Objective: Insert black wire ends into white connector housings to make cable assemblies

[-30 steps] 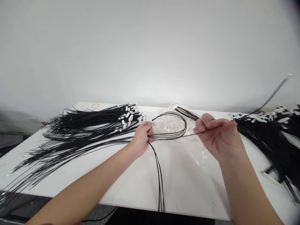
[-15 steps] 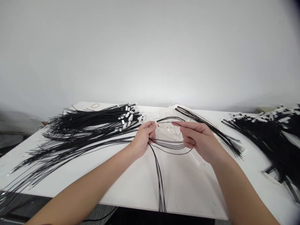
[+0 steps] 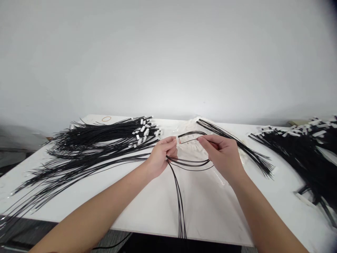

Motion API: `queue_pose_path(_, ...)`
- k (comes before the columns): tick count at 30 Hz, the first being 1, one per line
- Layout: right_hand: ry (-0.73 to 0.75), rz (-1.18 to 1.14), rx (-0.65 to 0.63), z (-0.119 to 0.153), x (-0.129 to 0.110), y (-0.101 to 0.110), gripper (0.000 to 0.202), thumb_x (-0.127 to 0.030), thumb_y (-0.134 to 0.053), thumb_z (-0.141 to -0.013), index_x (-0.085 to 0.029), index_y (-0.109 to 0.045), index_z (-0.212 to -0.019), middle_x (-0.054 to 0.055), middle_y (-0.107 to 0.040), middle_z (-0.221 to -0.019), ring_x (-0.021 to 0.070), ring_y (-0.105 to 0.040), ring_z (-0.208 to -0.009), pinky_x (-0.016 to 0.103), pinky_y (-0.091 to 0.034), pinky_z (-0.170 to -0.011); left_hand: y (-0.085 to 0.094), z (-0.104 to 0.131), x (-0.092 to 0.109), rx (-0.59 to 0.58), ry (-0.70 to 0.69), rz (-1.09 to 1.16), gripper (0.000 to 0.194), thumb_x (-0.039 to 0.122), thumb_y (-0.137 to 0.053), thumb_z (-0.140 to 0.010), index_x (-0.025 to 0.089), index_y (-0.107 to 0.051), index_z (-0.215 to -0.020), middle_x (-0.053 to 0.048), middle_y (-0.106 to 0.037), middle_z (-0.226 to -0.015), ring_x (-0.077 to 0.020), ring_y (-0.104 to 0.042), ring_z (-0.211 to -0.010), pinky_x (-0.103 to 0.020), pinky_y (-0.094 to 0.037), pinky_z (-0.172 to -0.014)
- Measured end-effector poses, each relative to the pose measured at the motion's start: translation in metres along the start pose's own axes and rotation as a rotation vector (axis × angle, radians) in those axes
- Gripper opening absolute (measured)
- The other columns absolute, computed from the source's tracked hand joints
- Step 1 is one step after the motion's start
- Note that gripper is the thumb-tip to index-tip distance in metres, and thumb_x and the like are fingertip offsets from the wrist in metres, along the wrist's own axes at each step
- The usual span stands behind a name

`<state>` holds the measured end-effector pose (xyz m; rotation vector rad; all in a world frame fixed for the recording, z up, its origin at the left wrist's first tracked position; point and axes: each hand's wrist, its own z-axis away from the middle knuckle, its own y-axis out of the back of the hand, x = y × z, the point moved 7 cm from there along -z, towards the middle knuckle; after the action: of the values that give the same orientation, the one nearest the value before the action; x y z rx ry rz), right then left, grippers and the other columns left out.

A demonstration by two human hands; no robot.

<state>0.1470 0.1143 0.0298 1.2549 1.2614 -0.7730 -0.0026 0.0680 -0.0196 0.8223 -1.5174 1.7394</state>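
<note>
Looping between the left hand [image 3: 161, 156] and right hand [image 3: 225, 154] are black wires [image 3: 192, 132].

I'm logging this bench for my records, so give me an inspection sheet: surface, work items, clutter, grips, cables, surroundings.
Surface: white tabletop, bearing black wires on both sides.
Work items: white connector, partly hidden; several looped wires run from it.
Clutter: thin orange ring, far left; clear plastic bag with small white pieces.
Grips: left grip holds the connector; right grip pinches a single wire.
Cables: left heap and right heap, both with white ends; loose bundle beyond the right grip.
Surroundings: pale wall behind; other people, nothing seen.
</note>
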Motion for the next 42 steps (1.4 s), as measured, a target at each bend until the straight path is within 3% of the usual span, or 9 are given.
queue_pose_path(8,0.065,0.078,-0.056,0.002,-0.007,0.001,0.026,-0.039,-0.058,-0.072,-0.015,-0.066,-0.078,-0.003,-0.033,-0.052,0.0049,-0.029,-0.050,0.019,-0.026,-0.045,-0.004,0.001,0.002,-0.014,0.005,0.012,0.017,0.024,-0.054,-0.078,0.014,-0.045,-0.067,0.007,-0.022,-0.043,-0.0043,-0.022,-0.041,-0.019,-0.019,-0.043)
queue_pose_path(26,0.081,0.070,-0.037,0.004,-0.007,0.001,0.023,-0.037,-0.058,-0.073,-0.016,-0.066,-0.078,-0.003,-0.033,-0.053,0.0055,-0.031,-0.051,0.020,-0.028,-0.047,-0.004,0.001,0.002,-0.004,0.012,0.034,0.019,0.023,-0.056,-0.076,0.014,-0.043,-0.065,0.007,-0.023,-0.042,-0.0044,-0.023,-0.040,-0.019,-0.019,-0.043)
queue_pose_path(36,0.438,0.207,-0.047,0.009,-0.025,-0.002,0.015,-0.029,-0.055,-0.077,-0.018,-0.066,-0.076,-0.003,-0.032,-0.053,0.0057,-0.032,-0.050,0.021,-0.028,-0.049,-0.002,0.001,0.003,0.035,0.000,0.028,0.023,0.026,-0.057,-0.075,0.015,-0.041,-0.062,0.007,-0.021,-0.043,-0.0040,-0.023,-0.040,-0.018,-0.021,-0.042)
queue_pose_path(42,0.549,0.290,-0.068,0.012,-0.027,-0.007,0.013,-0.024,-0.054,-0.077,-0.018,-0.066,-0.076,-0.003,-0.036,-0.053,0.0055,-0.031,-0.049,0.021,-0.027,-0.048,0.000,0.000,0.004,0.056,-0.018,0.002,0.017,0.026,-0.056,-0.076,0.015,-0.046,-0.068,0.007,-0.022,-0.042,-0.0042,-0.022,-0.040,-0.018,-0.021,-0.042)
